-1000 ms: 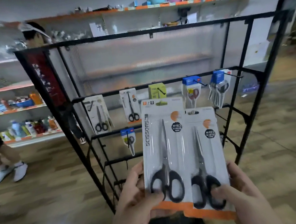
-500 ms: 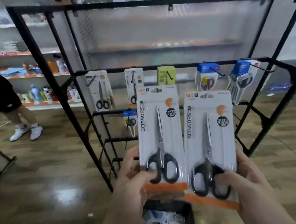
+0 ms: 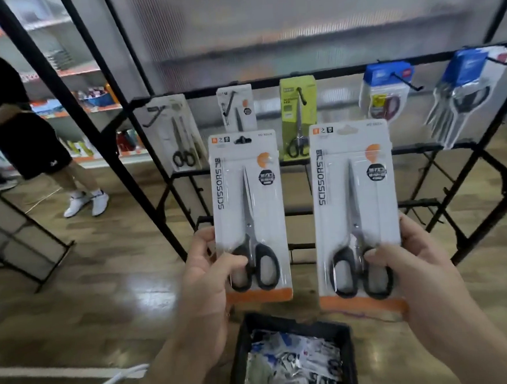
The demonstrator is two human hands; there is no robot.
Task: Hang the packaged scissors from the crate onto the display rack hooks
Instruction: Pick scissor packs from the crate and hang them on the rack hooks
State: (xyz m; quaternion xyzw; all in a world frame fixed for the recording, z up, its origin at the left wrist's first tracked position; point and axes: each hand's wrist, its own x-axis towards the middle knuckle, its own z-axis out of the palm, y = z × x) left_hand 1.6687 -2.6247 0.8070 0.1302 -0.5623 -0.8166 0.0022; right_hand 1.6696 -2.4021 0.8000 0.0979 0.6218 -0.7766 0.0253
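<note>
In the head view, two identical white blister packs of black-handled scissors are held upright, side by side and apart, in front of the black display rack (image 3: 158, 216). The left pack (image 3: 249, 213) is gripped at its lower edge by the left hand (image 3: 205, 273) — thumb laid across the front over the scissor handles, fingers wrapped behind the card's left side. The right pack (image 3: 356, 211) is gripped in the same way by the right hand (image 3: 413, 270), its thumb pressed on the handles and its fingers curled round the right edge. Each pack carries an orange strip along the bottom and the word SCISSORS printed vertically.

Below and between the hands a black crate (image 3: 242, 351) is seen on the wooden floor, with more packaged items lying jumbled inside.

On the rack's upper bar, further packs are already hung from hooks: a white one at the left (image 3: 176, 131), a smaller white one (image 3: 236, 107), a yellow-green one (image 3: 299, 116) and two blue-topped ones (image 3: 386, 92) at the right. Another person in dark clothes and white shoes (image 3: 16, 118) stands at the far left.
</note>
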